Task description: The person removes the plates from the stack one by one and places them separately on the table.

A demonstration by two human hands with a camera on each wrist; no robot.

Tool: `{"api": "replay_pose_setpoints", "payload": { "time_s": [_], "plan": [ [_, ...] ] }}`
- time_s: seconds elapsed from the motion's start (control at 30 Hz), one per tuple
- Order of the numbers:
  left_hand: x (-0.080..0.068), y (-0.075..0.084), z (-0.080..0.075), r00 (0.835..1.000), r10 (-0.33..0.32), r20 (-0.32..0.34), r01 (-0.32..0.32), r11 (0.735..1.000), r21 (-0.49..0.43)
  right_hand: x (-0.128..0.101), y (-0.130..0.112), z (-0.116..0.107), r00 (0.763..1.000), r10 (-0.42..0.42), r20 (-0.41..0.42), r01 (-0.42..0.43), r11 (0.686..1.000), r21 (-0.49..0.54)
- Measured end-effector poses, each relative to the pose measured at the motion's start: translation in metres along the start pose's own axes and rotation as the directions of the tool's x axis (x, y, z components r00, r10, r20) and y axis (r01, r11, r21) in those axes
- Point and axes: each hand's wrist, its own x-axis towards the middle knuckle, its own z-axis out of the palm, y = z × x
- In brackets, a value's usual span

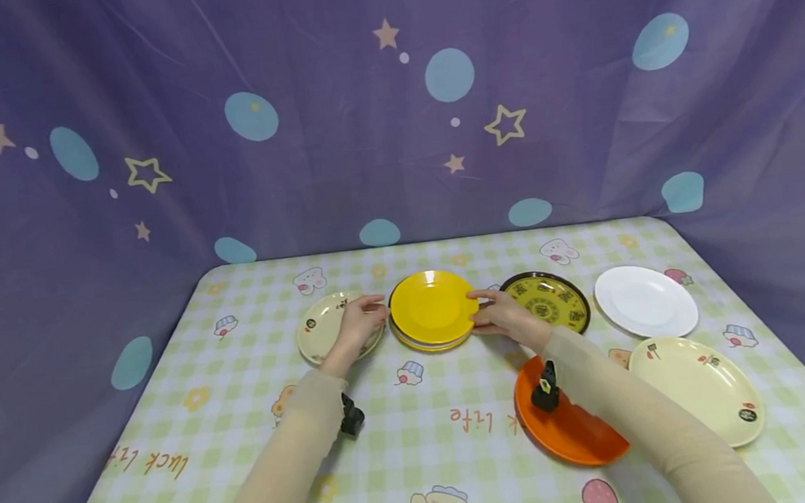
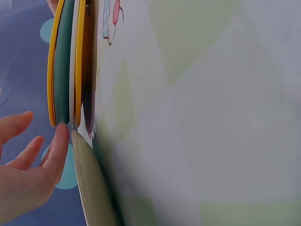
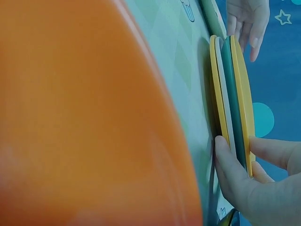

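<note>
A stack of round plates sits at the middle back, topped by a yellow plate (image 1: 433,306). Side-on, the left wrist view shows a green plate (image 2: 64,61) under it, then a white plate (image 2: 73,61) and another yellow plate (image 2: 80,61). My right hand (image 1: 507,318) holds the stack's right edge, with fingers (image 3: 228,157) on the rims from both faces. My left hand (image 1: 361,323) is at the opposite edge, fingers spread, one fingertip right at the green rim. Beneath that hand lies a cream patterned plate (image 1: 318,335).
Right of the stack are an olive dark-rimmed plate (image 1: 554,302) and a white plate (image 1: 645,300). Nearer, an orange plate (image 1: 569,433) lies partly under my right forearm, beside a cream oval plate (image 1: 705,385). A purple curtain (image 1: 338,177) hangs behind the checked tablecloth (image 1: 393,468).
</note>
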Motion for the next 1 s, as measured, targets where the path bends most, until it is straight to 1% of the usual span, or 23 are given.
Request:
{"api": "replay_pose_setpoints", "payload": {
  "time_s": [0.17, 0.3, 0.47, 0.57, 0.73, 1.0],
  "plan": [
    [0.002, 0.0, 0.006, 1.0, -0.012, -0.014, 0.012, 0.999, 0.035, 0.001, 0.0, 0.0, 1.0, 0.005, -0.008, -0.005, 1.0, -0.001],
    [0.003, 0.0, 0.01, 0.999, -0.015, -0.047, 0.017, 0.999, 0.031, 0.003, 0.0, -0.001, 1.0, 0.008, -0.006, -0.008, 1.0, 0.009],
    [0.005, -0.001, 0.016, 0.997, -0.018, -0.078, 0.024, 0.997, 0.073, 0.004, 0.001, 0.0, 1.0, 0.007, -0.013, -0.007, 1.0, 0.011],
    [0.006, -0.002, 0.018, 0.997, -0.018, -0.08, 0.027, 0.994, 0.11, 0.004, 0.001, 0.0, 1.0, 0.005, -0.019, -0.005, 1.0, 0.008],
    [0.008, -0.003, 0.019, 0.997, -0.043, -0.069, 0.054, 0.984, 0.172, 0.005, 0.001, 0.0, 1.0, -0.001, -0.011, 0.001, 1.0, 0.007],
    [0.006, 0.001, 0.02, 0.996, -0.048, -0.069, 0.06, 0.98, 0.188, 0.004, 0.001, -0.002, 1.0, -0.002, -0.004, 0.002, 1.0, 0.001]
  ]
}}
